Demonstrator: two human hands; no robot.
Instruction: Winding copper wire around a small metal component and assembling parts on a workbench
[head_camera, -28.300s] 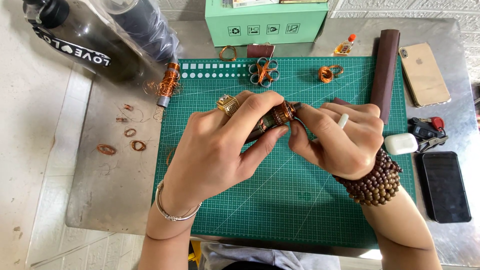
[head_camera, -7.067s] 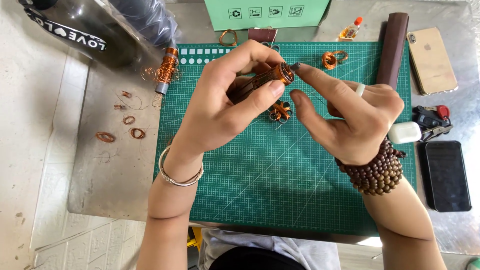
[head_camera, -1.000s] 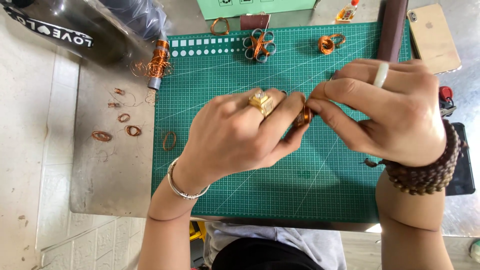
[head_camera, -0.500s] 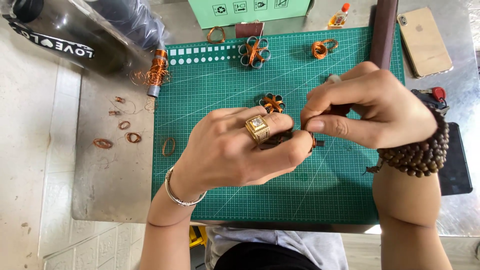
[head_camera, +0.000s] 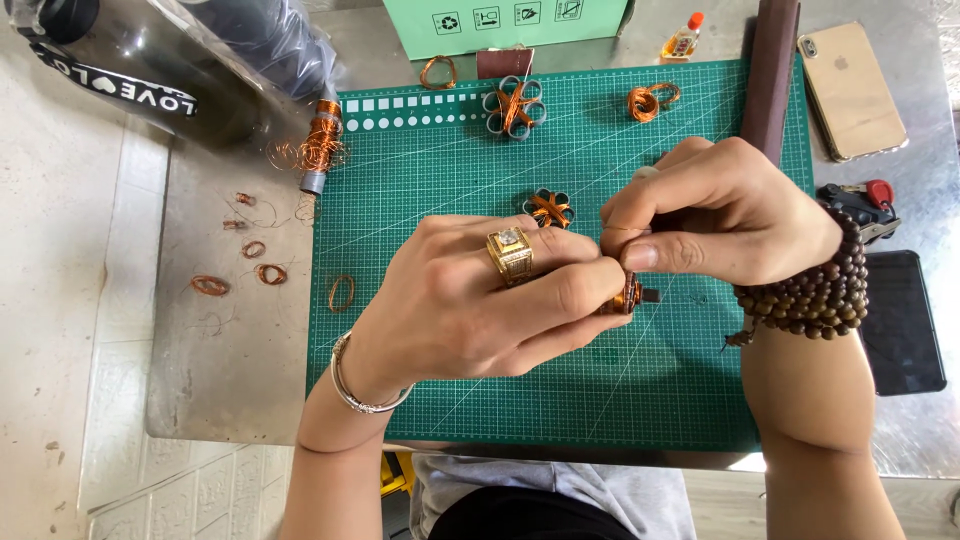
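Over a green cutting mat (head_camera: 480, 420), 2 bare hands meet at mid-frame. At centre, the left hand (head_camera: 490, 300), wearing a gold ring (head_camera: 510, 252) and a silver bangle (head_camera: 362, 385), lies palm down with its forearm coming up from the lower edge and its fingers curled toward the right, closed around a small copper-wound piece (head_camera: 630, 295). Only the end of that piece shows, poking out between the fingertips just above the mat. From the right, the right hand (head_camera: 720, 215) arches over it, wrist bent and ringed by a wooden bead bracelet (head_camera: 820, 290), thumb and forefinger pinched together right at the piece; whether they grip a wire strand cannot be told.

Just behind the hands a small copper flower (head_camera: 550, 208) lies on the mat, with a larger flower (head_camera: 513, 105) and a wire coil (head_camera: 650, 100) near the far edge. A wire loop (head_camera: 342, 292) lies at the mat's left edge, and more loops (head_camera: 268, 272) are scattered on the metal table (head_camera: 230, 360). A wire spool (head_camera: 320, 145) rests by a dark bottle (head_camera: 130, 70) at upper left. To the right are a brown roll (head_camera: 772, 70), a gold phone (head_camera: 852, 78), a black phone (head_camera: 900, 320) and a glue bottle (head_camera: 682, 38) beside a green box (head_camera: 500, 22).
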